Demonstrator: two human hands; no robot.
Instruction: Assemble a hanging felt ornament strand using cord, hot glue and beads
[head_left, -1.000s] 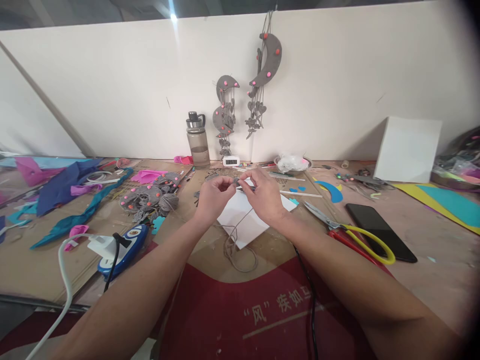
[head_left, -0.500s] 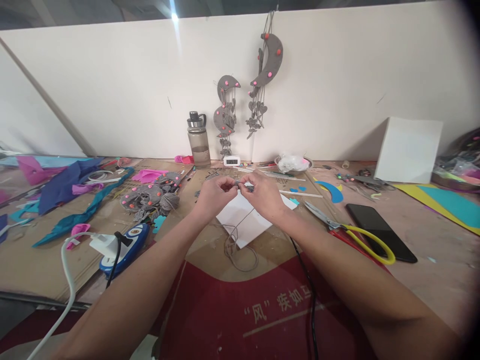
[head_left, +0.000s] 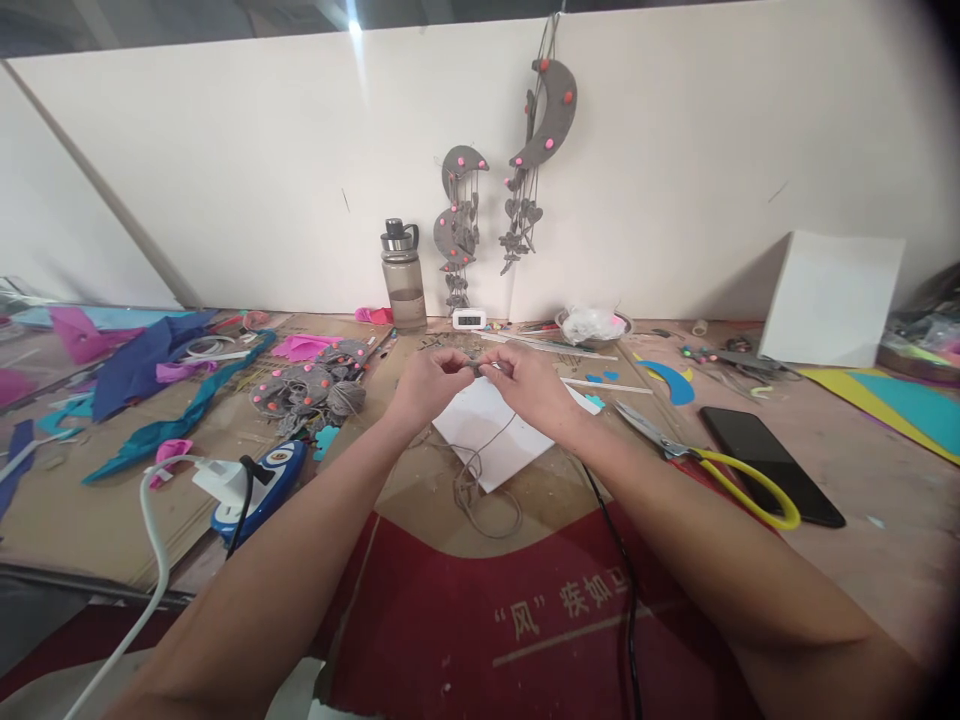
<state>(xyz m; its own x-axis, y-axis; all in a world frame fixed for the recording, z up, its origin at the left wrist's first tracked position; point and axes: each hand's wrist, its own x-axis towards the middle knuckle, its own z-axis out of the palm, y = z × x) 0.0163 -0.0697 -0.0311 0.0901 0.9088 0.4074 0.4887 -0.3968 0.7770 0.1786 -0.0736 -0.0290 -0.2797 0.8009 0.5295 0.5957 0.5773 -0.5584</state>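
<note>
My left hand [head_left: 433, 385] and my right hand [head_left: 529, 385] meet fingertip to fingertip above a sheet of white paper [head_left: 487, 430]. Both are closed in a pinch on a small grey piece [head_left: 474, 366], mostly covered by the fingers, so its exact shape is hidden. From beneath the right hand a thin grey cord [head_left: 495, 437] runs down across the paper and ends in loose loops on the cardboard [head_left: 420, 500].
Scissors [head_left: 701, 452] and a black phone [head_left: 772, 465] lie right of my right forearm. A heap of grey crescents with yarn [head_left: 307, 390] and a power strip [head_left: 262, 490] are at left. Behind stand a water bottle [head_left: 403, 280], a small clock [head_left: 469, 319] and hanging moon ornaments [head_left: 555, 115].
The view has shifted slightly, so the scene sits a little further right. Both hands keep their pinch on the small grey piece, with only slight finger movement.
</note>
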